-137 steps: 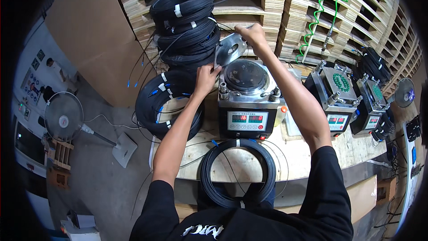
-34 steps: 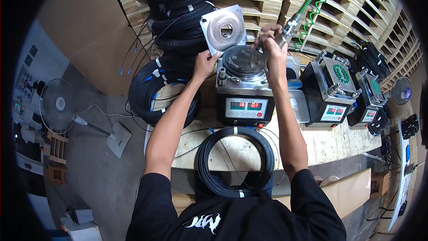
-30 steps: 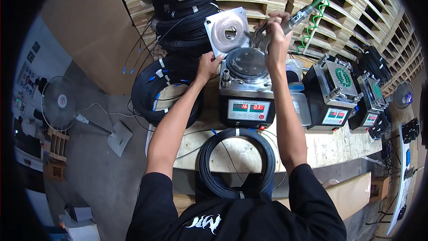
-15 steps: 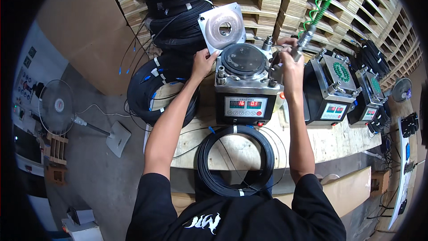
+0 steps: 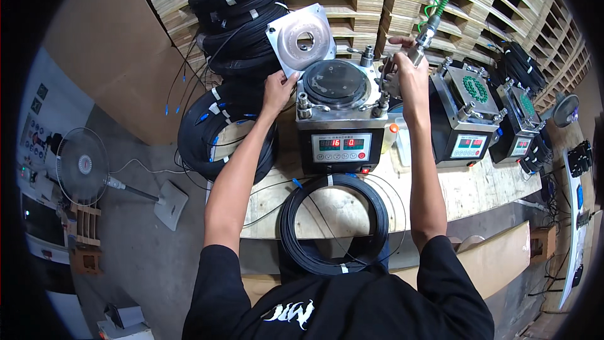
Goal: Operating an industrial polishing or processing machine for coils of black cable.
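Observation:
My left hand grips the lower corner of a square metal plate with a round hole in its middle, holding it tilted up behind the machine. The machine has a round dark pad on top, with metal posts and clamps at the corners, and a lit red display on its front. At the right of the pad, my right hand is closed around an air blow gun. A green coiled air hose runs up from the gun. My hand partly hides the gun's nozzle end.
A black cable coil lies at the table's front edge. More cable coils are stacked at the left. Two similar machines stand to the right, with wooden pallets behind. A fan stands on the floor at left.
The whole view has shifted slightly. My right hand and the blow gun have turned a little beside the machine, and the hose hangs differently. My left hand still holds the plate.

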The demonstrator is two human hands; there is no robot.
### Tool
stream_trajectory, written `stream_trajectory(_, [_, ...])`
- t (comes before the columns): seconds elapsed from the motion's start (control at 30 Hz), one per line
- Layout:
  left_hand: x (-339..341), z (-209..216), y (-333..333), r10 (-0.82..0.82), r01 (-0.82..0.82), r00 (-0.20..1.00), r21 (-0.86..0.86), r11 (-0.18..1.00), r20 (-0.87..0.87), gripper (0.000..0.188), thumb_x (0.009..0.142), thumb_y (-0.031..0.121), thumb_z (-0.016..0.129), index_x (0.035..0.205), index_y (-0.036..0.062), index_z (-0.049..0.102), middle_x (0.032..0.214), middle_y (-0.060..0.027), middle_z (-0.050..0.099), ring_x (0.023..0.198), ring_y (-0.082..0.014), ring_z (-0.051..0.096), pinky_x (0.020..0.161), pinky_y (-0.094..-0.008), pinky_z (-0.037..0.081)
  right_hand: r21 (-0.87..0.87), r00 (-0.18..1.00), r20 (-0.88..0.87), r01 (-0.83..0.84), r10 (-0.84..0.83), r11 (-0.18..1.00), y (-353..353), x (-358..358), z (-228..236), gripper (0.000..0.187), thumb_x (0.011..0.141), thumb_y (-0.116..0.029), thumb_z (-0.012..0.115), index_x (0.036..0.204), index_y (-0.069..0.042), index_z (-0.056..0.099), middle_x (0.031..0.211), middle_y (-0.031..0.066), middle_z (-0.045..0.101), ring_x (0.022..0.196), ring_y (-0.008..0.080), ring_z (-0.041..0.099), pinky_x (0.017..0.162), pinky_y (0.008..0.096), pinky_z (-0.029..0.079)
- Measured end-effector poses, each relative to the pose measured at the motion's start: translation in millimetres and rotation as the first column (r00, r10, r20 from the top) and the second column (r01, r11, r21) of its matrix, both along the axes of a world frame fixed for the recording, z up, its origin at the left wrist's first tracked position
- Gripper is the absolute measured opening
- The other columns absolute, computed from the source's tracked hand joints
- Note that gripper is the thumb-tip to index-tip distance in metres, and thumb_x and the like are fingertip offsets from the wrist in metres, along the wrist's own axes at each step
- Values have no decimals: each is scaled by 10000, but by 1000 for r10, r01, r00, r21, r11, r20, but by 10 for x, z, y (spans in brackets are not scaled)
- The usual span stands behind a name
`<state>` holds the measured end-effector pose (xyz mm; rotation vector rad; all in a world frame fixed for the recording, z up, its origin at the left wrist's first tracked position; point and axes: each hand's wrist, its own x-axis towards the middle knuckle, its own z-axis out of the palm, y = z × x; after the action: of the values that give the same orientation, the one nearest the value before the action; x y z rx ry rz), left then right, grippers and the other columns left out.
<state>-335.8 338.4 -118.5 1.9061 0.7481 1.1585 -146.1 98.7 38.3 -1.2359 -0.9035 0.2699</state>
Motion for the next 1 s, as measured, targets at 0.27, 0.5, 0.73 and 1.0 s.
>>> stream_trajectory(0.27, [17, 17, 22, 79, -79, 997, -8, 997, -28, 294, 938, 237, 697, 846, -42, 683, 686, 17, 648, 619, -26, 512, 558, -236, 412, 30, 994, -95, -50, 53, 998, -66, 47, -9, 261, 879, -104, 479, 1083, -1, 605, 722, 55, 597, 642, 131, 589, 629, 281, 470])
stream_trajectory(0.5, [10, -30, -75, 73, -73, 994, 7, 997, 80, 295, 923, 233, 700, 891, -59, 718, 733, -71, 725, 660, -67, 623, 595, -265, 473, -4, 973, -157, -174, 171, 985, -79, -89, 3, 262, 885, -113, 477, 1106, -9, 571, 741, 53, 586, 666, 134, 594, 641, 287, 482])
stream_trajectory(0.73, [-47, 0, -139, 42, -42, 996, -4, 999, 80, 298, 917, 216, 711, 977, -75, 723, 838, -93, 752, 750, -63, 651, 657, -257, 497, 4, 990, -36, -139, 139, 990, 1, -134, -85, 217, 898, -96, 489, 1079, -8, 570, 714, 40, 569, 632, 116, 561, 595, 278, 458])
stream_trajectory(1.0, [-44, -10, -104, -14, 15, 995, -7, 1000, 97, 287, 913, 197, 712, 1028, -65, 724, 879, -97, 757, 784, -68, 658, 690, -258, 505, 25, 991, -81, -101, 102, 995, -82, -147, 38, 264, 894, -118, 474, 1102, 9, 575, 729, 58, 590, 651, 135, 592, 610, 279, 484])
